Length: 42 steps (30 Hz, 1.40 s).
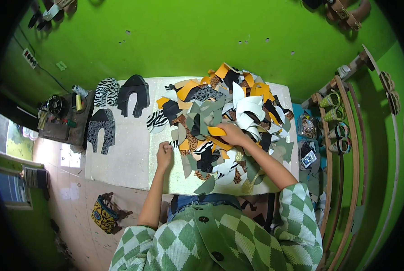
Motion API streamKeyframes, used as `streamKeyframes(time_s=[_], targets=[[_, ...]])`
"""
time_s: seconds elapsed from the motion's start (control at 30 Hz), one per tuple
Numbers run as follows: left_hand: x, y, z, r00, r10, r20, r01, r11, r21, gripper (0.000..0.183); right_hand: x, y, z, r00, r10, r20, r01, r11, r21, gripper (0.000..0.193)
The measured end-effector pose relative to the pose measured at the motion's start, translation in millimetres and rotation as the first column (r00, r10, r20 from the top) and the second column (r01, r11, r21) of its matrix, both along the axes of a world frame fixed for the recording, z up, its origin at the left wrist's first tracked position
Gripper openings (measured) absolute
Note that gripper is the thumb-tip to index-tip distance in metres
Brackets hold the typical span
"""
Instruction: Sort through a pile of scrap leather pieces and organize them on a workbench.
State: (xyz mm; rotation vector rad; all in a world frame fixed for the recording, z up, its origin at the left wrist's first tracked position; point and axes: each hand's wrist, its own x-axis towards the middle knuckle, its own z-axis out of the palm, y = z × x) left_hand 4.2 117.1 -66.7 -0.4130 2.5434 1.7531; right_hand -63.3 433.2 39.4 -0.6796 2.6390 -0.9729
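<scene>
A large heap of cut leather-like pieces [251,106] covers the right half of the white table, in orange, white, black, olive, leopard and zebra print. Over the middle of the heap, my right hand [231,134] has its fingers closed on an orange piece [216,131]. My left hand [164,156] is by the heap's left edge with its fingers curled together. A small zebra-striped piece [174,144] lies right at those fingertips; whether they pinch it is unclear. Just beyond, a larger zebra-print piece [156,121] sticks out of the heap.
On the table's left part lie sorted U-shaped stacks: zebra [106,91], black [133,92] and grey-patterned [103,124]. A small side table [62,124] holds thread spools. Sandals [332,100] hang on a wooden rack at right. A patterned bag [103,214] is on the floor.
</scene>
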Motion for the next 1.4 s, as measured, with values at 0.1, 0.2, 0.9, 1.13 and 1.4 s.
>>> streamKeyframes(time_s=[0.1, 0.2, 0.9, 1.13, 1.4], targets=[[8.8, 12.5, 7.4, 0.994, -0.110, -0.016, 0.111, 0.972, 0.205, 0.022, 1.1, 16.9, 6.3, 0.998, -0.020, 0.059, 0.022, 0.999, -0.043, 0.027], [3.5, 27.1, 17.7, 0.982, -0.183, -0.045, 0.187, 0.908, 0.376, 0.020, 4.1, 33.2, 26.9, 0.983, 0.008, 0.181, 0.003, 0.998, -0.061, 0.030], [-66.1, 119.8, 71.5, 0.988, -0.109, -0.109, 0.046, 0.884, -0.466, 0.039, -37.3, -2.7, 85.6, 0.373, -0.565, -0.736, 0.655, 0.722, -0.222, 0.074], [-56.6, 117.5, 44.8, 0.993, -0.120, -0.020, 0.101, 0.903, -0.417, 0.028, -12.0, -51.5, 15.2, 0.913, -0.137, -0.385, 0.254, 0.928, 0.272, 0.040], [-83.0, 67.9, 57.6, 0.981, -0.041, -0.189, -0.009, 0.968, -0.252, 0.020, -59.5, 1.3, -4.6, 0.888, -0.391, -0.241, 0.356, 0.917, -0.178, 0.030]])
